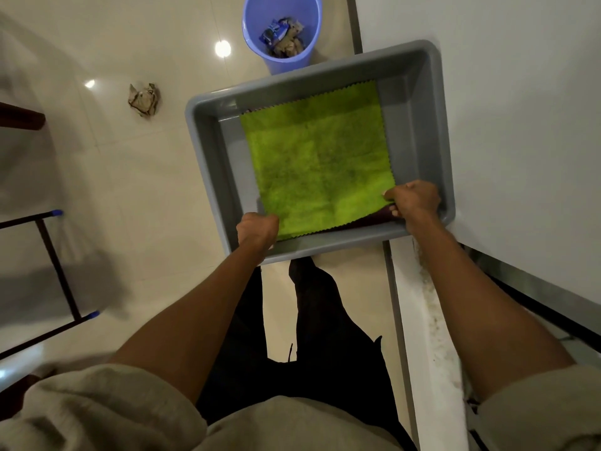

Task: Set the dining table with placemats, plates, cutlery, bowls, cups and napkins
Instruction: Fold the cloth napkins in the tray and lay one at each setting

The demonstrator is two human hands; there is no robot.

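A grey plastic tub (208, 151) hangs half off the edge of a white counter (520, 125). Inside it a lime-green cloth (318, 157) with zigzag edges lies flat on top of a dark maroon cloth (374, 219), of which only a strip shows. My left hand (257, 229) pinches the green cloth's near left corner. At the near right corner my right hand (414, 200) grips the green cloth's edge, fingers curled.
A blue waste bin (283, 30) with wrappers stands on the tiled floor beyond the tub. A crumpled paper ball (144, 99) lies on the floor to the left. A dark metal chair frame (55, 262) is at the left edge. My legs stand below the tub.
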